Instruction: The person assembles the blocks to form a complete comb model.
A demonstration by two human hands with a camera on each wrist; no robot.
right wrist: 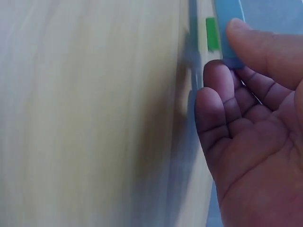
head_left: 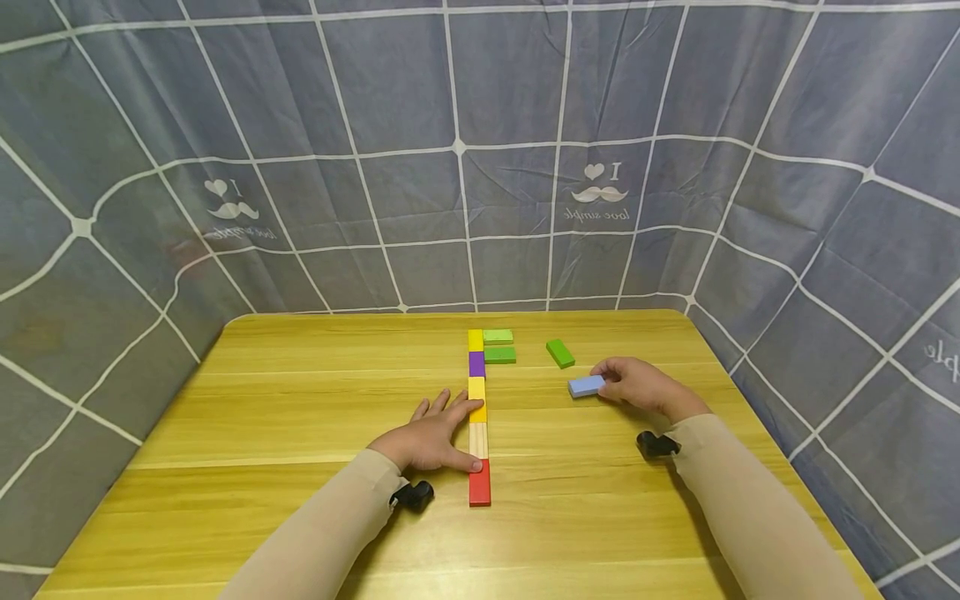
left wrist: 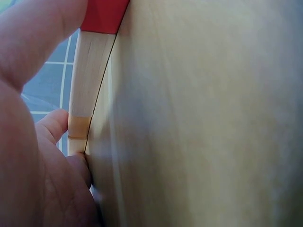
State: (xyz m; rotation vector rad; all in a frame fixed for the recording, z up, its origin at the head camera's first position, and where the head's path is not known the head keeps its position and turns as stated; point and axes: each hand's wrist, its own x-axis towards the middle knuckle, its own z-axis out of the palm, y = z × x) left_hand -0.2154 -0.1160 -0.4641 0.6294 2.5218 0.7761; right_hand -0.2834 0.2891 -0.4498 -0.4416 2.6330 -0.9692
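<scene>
My right hand [head_left: 645, 387] pinches one end of a light blue wooden block [head_left: 585, 387] between thumb and fingers, low over the table's right side. In the right wrist view the thumb lies on the blue block [right wrist: 229, 28]. A line of blocks runs front to back: red [head_left: 480, 487], plain wood [head_left: 478, 442], yellow [head_left: 476, 387], purple [head_left: 476, 364] and another yellow [head_left: 476, 340]. From the left, my left hand [head_left: 427, 439] rests against this line with fingers spread. Its thumb touches near the red block's far end, its index finger a yellow block.
Light green [head_left: 498, 337] and green [head_left: 500, 356] blocks stick out rightward from the line's far end. A loose green block [head_left: 560, 353] lies at an angle beyond the blue one. Grey checked curtains [head_left: 405, 200] surround the wooden table [head_left: 285, 417] at the back and sides.
</scene>
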